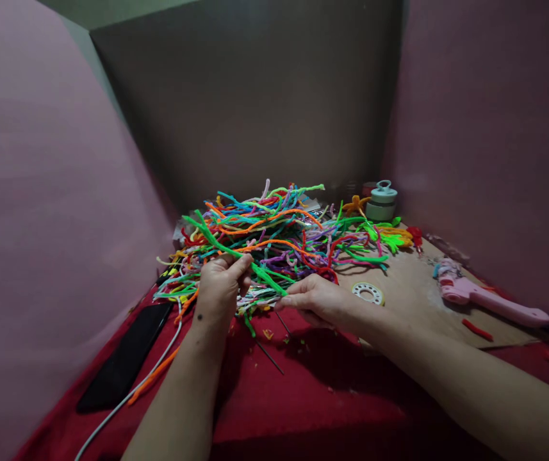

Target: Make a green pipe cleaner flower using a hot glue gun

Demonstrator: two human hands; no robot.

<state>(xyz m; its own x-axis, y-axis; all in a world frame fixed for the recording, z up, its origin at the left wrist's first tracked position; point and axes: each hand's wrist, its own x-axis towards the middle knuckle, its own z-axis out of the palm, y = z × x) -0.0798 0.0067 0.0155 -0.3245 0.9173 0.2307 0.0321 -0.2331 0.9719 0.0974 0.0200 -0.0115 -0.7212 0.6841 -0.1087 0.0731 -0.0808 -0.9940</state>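
Note:
Green pipe cleaners (268,279) run slantwise between my two hands. My left hand (223,278) pinches them near the middle, and their upper ends stick out to the upper left. The fingers of my right hand (310,296) are closed on the lower right end. Behind both hands spreads a big tangled heap of pipe cleaners (274,218) in orange, blue, red, purple and other colours. Thin dark rods (270,357) lie on the red cloth (312,410) below my hands, among small fuzzy scraps.
Right of the heap, a cardboard sheet (411,288) bears a white tape roll (368,293), a pink glue gun (490,301) and a red piece (477,330). A pale green lidded container (381,202) stands behind. At left lie a black phone (125,358) and a white cable (132,392).

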